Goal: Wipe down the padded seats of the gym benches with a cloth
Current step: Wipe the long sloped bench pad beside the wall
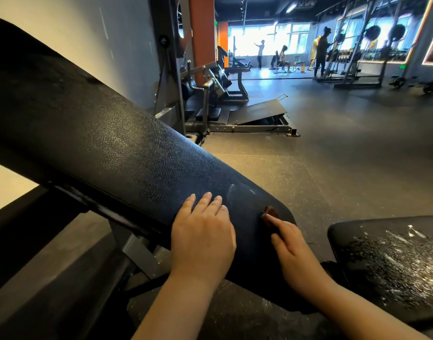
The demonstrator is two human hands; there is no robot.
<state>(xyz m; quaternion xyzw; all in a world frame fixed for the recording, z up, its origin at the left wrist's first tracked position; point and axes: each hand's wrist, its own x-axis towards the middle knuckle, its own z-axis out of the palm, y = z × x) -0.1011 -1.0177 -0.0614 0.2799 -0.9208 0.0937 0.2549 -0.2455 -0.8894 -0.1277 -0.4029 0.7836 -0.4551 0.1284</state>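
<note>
Left grip [202, 231] flat, fingers straight, steadying black textured padded incline pad [117, 153]; right grip [288, 238] pinching small brown wadded cloth [270, 214] against pad's lower end, presumably for scrubbing; white-flecked seat pad [392, 261] alongside, unwiped.

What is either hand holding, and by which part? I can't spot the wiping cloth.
The right hand pinches a small brown cloth by its near edge against the padded backrest. The left hand lies flat there, holding nothing.
</note>
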